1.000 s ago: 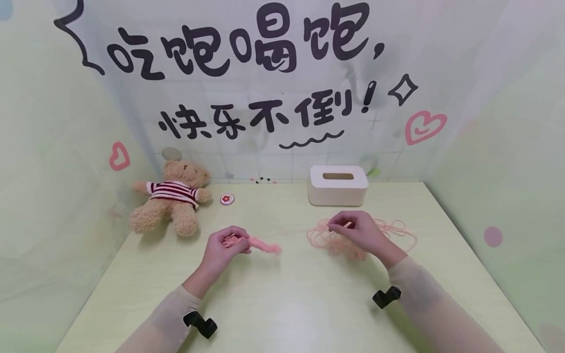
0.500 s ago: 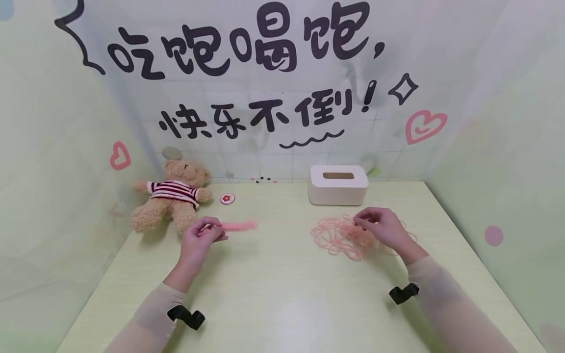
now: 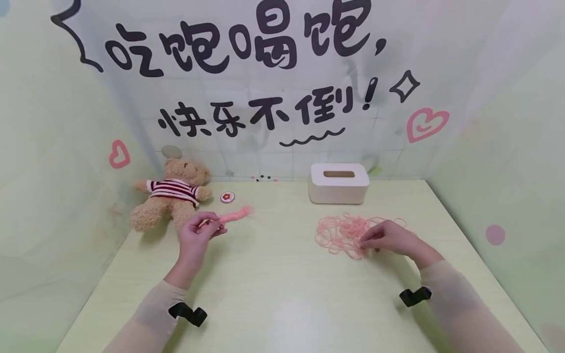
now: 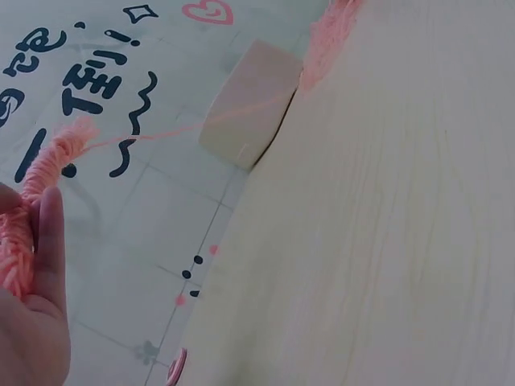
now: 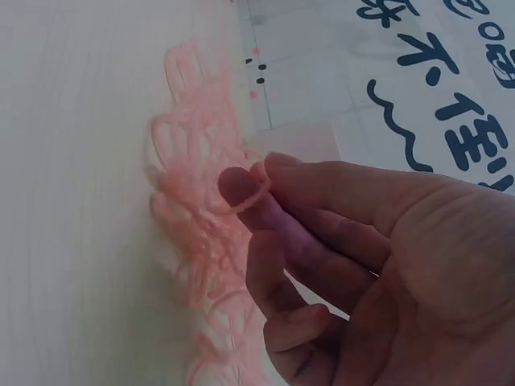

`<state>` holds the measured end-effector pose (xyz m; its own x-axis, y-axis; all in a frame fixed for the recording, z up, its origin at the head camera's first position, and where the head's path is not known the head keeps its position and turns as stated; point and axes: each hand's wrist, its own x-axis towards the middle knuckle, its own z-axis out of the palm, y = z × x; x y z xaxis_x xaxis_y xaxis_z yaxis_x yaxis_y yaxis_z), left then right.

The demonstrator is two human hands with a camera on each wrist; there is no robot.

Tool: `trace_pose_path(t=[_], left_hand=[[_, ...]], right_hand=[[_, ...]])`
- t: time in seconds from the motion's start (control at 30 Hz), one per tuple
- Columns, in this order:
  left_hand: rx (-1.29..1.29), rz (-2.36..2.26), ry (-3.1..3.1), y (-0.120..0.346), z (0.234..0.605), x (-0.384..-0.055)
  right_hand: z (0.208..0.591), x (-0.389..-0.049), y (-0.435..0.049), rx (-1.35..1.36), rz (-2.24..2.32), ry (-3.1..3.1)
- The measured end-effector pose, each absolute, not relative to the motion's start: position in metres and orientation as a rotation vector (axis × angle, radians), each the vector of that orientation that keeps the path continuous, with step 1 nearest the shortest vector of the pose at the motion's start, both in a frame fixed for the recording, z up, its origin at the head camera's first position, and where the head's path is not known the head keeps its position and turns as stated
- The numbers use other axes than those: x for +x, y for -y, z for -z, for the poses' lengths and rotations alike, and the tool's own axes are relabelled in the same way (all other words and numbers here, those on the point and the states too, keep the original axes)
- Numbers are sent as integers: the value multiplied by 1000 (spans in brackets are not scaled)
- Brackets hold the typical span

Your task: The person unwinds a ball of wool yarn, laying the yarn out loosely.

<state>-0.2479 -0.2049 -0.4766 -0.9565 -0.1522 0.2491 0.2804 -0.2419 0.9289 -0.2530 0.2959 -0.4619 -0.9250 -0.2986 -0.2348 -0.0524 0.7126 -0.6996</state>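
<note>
My left hand (image 3: 197, 234) grips a bundle of wound pink yarn (image 3: 234, 215) at the left, raised in front of the bear. In the left wrist view the wound yarn (image 4: 48, 165) sticks up past the fingers, and a single strand (image 4: 173, 131) stretches from its tip toward the loose yarn. On the right side of the table, a tangled heap of pink yarn (image 3: 337, 233) lies in loops. My right hand (image 3: 390, 239) is at the heap's right edge. Its thumb and index finger pinch a strand (image 5: 245, 201), seen in the right wrist view.
A teddy bear (image 3: 174, 191) in a striped sweater sits at the back left of the table (image 3: 282, 289). Beside it lies a small round badge (image 3: 227, 197). A white tissue box (image 3: 338, 186) stands behind the yarn heap. Printed walls enclose the back and sides.
My left hand has moved left and slightly back with the wound yarn, whose tip now points up and away. My right hand has shifted right and lowered toward the heap.
</note>
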Motion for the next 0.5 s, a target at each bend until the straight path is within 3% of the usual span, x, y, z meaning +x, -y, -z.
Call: trace_pose_path(t=[0.17,0.5], left_hand=[[-350,2299,1850,186,477,-245],[-574,2331,2003,157,471,-232]], right_hand=[[456,-253,-265,-405,1068,-2613],[458,-254,-159,-748,1361,-2328]])
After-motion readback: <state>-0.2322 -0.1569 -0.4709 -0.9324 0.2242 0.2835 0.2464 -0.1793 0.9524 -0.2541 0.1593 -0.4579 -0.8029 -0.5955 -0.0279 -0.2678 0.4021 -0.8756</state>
